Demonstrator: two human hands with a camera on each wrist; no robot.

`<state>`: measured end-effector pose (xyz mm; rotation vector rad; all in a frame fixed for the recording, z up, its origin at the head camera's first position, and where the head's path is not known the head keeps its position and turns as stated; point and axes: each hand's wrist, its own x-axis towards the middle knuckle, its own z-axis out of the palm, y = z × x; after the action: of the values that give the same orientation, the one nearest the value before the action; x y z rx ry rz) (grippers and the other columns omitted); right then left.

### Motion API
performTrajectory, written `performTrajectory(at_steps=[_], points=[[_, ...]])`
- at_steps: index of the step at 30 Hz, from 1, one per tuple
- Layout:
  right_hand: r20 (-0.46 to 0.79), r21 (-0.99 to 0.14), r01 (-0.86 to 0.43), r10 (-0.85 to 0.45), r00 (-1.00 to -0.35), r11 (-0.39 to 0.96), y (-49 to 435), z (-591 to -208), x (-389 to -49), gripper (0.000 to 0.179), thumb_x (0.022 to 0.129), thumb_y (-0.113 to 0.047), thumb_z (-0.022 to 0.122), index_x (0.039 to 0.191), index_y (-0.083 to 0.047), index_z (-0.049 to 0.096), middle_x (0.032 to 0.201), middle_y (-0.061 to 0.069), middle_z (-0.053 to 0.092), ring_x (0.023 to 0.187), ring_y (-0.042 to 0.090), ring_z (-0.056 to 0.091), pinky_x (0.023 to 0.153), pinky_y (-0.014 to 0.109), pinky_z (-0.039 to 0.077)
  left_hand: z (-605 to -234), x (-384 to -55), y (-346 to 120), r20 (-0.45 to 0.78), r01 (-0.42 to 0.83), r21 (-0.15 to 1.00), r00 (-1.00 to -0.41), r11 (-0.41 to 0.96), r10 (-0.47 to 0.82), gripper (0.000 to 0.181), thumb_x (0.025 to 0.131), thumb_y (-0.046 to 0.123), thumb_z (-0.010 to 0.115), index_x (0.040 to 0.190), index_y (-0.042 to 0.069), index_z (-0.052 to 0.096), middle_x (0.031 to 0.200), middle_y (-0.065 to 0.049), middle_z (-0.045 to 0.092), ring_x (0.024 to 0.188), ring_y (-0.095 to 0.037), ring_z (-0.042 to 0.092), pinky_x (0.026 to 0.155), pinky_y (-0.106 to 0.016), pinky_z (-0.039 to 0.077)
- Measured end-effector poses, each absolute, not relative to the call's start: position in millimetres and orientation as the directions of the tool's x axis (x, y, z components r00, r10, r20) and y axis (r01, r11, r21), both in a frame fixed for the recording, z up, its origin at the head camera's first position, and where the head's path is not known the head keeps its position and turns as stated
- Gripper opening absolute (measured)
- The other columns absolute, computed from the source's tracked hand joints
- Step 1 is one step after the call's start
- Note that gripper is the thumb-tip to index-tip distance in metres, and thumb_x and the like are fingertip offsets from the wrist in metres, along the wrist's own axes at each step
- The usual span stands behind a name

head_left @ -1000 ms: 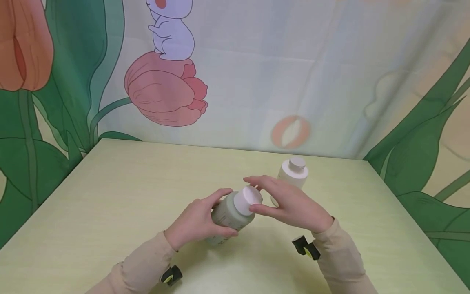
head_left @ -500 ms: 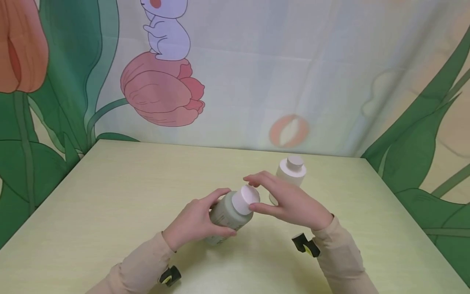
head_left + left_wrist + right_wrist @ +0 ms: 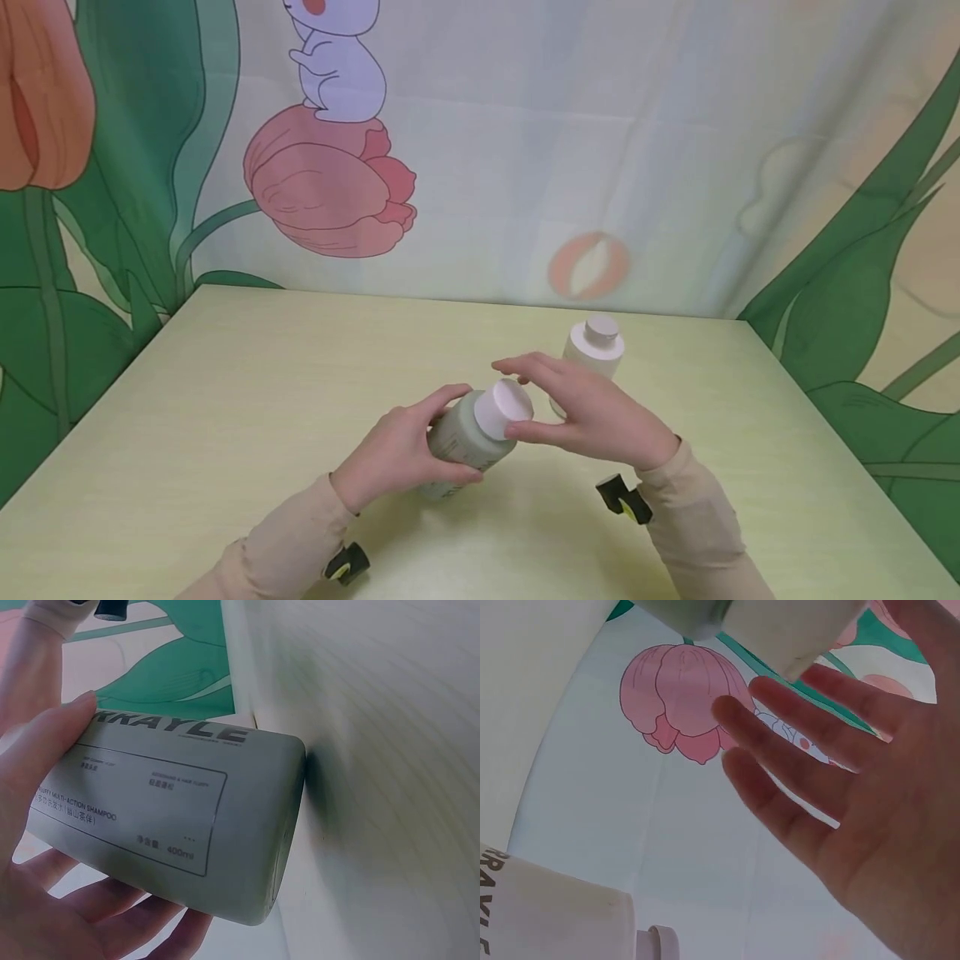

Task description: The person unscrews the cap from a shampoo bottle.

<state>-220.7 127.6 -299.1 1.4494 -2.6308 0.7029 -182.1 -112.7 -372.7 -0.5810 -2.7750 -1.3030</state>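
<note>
My left hand [image 3: 393,454] grips a pale green shampoo bottle [image 3: 467,435] around its body and keeps it tilted, cap end up and to the right. In the left wrist view, printed lettering shows on the shampoo bottle [image 3: 172,802], and its base is close to the tabletop. The white cap [image 3: 504,408] sits on the bottle's top. My right hand [image 3: 592,412] pinches this cap, thumb on the near side and a fingertip behind. In the right wrist view the other fingers of the right hand [image 3: 855,780] are spread away from the cap [image 3: 795,630].
A white bottle [image 3: 596,346] with a small white cap stands upright just behind my right hand, partly hidden by it. The pale yellow table [image 3: 262,400] ends at a printed curtain [image 3: 495,167] with tulips and a rabbit. Both wrists wear small black cameras.
The grip on the bottle stays the same. My right thumb and fingertips have shifted slightly leftward around the cap. The whole head view has drifted a little.
</note>
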Motion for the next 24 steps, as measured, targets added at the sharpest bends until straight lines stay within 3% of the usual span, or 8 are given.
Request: performTrajectory(at_steps=[4, 7, 14, 18, 24], points=[[0.273, -0.294, -0.834, -0.795, -0.542, 0.468, 125.4, -302.2, -220.2, 0.054, 0.086, -0.032, 0.073, 0.133, -0.015, 0.054, 0.120, -0.005, 0.064, 0.102, 0.008, 0.061, 0.088, 0.027, 0.051, -373.3, -182.1, -112.4, 0.174, 0.345, 0.734, -0.928, 0.585, 0.328, 0.084, 0.066, 0.036, 0.088, 0.138, 0.023, 0.046, 0.109, 0.001, 0.070, 0.095, -0.014, 0.064, 0.081, -0.035, 0.048], [0.300, -0.257, -0.865, -0.815, -0.496, 0.432, 125.2, -302.3, -219.4, 0.050, 0.085, -0.025, 0.074, 0.129, -0.012, 0.057, 0.115, -0.004, 0.066, 0.099, 0.008, 0.063, 0.086, 0.026, 0.051, -373.5, -181.8, -112.4, 0.175, 0.349, 0.729, -0.927, 0.589, 0.333, 0.085, 0.066, 0.037, 0.088, 0.138, 0.023, 0.045, 0.110, 0.000, 0.070, 0.095, -0.014, 0.065, 0.081, -0.036, 0.049], [0.349, -0.229, -0.915, -0.850, -0.395, 0.331, 128.6, -295.1, -216.8, 0.055, 0.079, 0.000, 0.070, 0.131, -0.014, 0.054, 0.125, -0.001, 0.054, 0.109, 0.013, 0.057, 0.091, 0.029, 0.050, -373.2, -181.8, -114.5, 0.170, 0.331, 0.745, -0.933, 0.579, 0.316, 0.085, 0.065, 0.036, 0.088, 0.137, 0.025, 0.046, 0.110, 0.000, 0.071, 0.095, -0.014, 0.065, 0.081, -0.034, 0.048], [0.374, -0.244, -0.916, -0.841, -0.392, 0.319, 129.7, -293.6, -217.5, 0.061, 0.077, 0.008, 0.063, 0.133, -0.015, 0.052, 0.124, 0.002, 0.049, 0.112, 0.015, 0.052, 0.090, 0.030, 0.050, -372.9, -182.1, -115.5, 0.160, 0.318, 0.759, -0.937, 0.568, 0.311, 0.085, 0.064, 0.036, 0.089, 0.137, 0.024, 0.046, 0.110, 0.000, 0.071, 0.097, -0.015, 0.065, 0.082, -0.035, 0.048], [0.419, -0.285, -0.892, -0.791, -0.445, 0.351, 133.1, -294.5, -222.4, 0.053, 0.078, 0.005, 0.066, 0.127, -0.012, 0.056, 0.124, 0.001, 0.053, 0.113, 0.015, 0.053, 0.089, 0.029, 0.050, -373.4, -183.6, -115.8, 0.161, 0.318, 0.763, -0.937, 0.563, 0.311, 0.085, 0.064, 0.036, 0.089, 0.137, 0.025, 0.047, 0.111, 0.000, 0.071, 0.099, -0.015, 0.066, 0.084, -0.037, 0.049]])
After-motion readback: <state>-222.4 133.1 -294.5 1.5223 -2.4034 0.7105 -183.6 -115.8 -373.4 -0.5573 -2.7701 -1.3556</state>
